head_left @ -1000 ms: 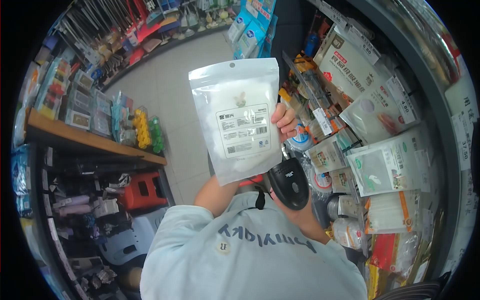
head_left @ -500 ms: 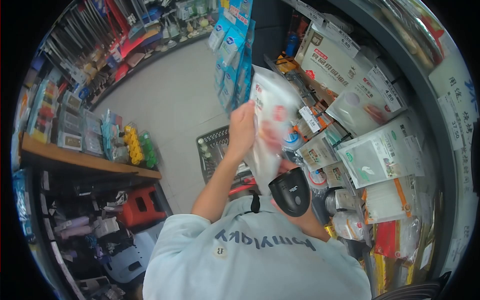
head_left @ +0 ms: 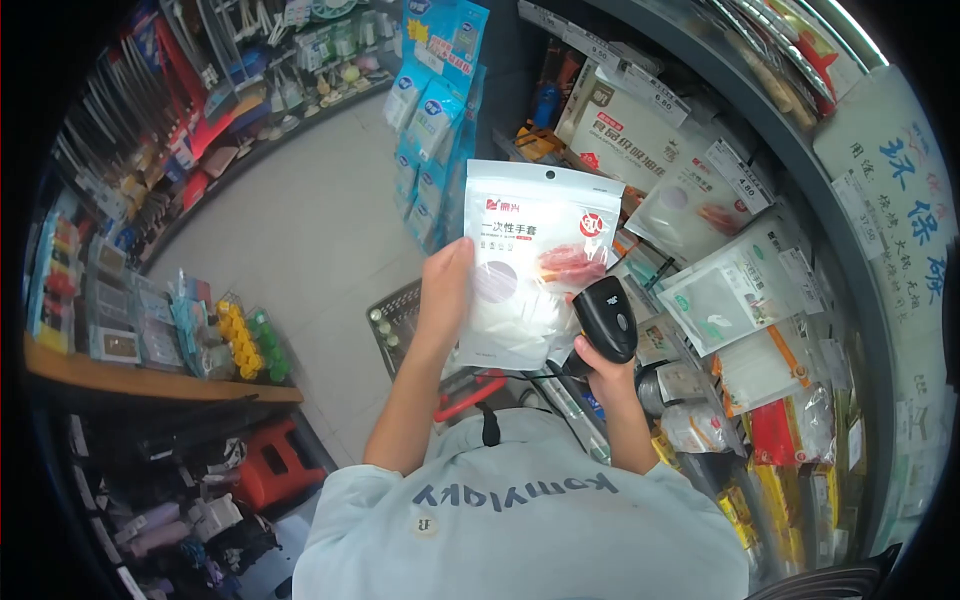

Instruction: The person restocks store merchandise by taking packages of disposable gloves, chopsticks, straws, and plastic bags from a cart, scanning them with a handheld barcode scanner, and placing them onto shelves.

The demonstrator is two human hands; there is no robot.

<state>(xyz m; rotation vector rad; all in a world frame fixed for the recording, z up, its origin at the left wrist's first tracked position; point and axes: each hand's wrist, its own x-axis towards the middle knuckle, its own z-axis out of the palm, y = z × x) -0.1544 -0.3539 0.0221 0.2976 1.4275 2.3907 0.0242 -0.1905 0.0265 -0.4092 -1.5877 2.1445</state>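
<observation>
Fingers of my left hand [head_left: 448,285] pinch a white pouch [head_left: 530,262] by its nine o'clock edge, printed front towards me. My right hand [head_left: 606,371] grips a black scanner [head_left: 606,320] at the pouch's four o'clock. Further out, a basket [head_left: 402,304] sits at eight, blue packets [head_left: 437,130] hang at eleven, a green-and-white pack [head_left: 735,292] at three.

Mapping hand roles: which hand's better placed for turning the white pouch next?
Left, I'd judge. The left hand already holds the white pouch by its left edge, while the right hand is occupied gripping the black scanner near the pouch's lower right.
</observation>
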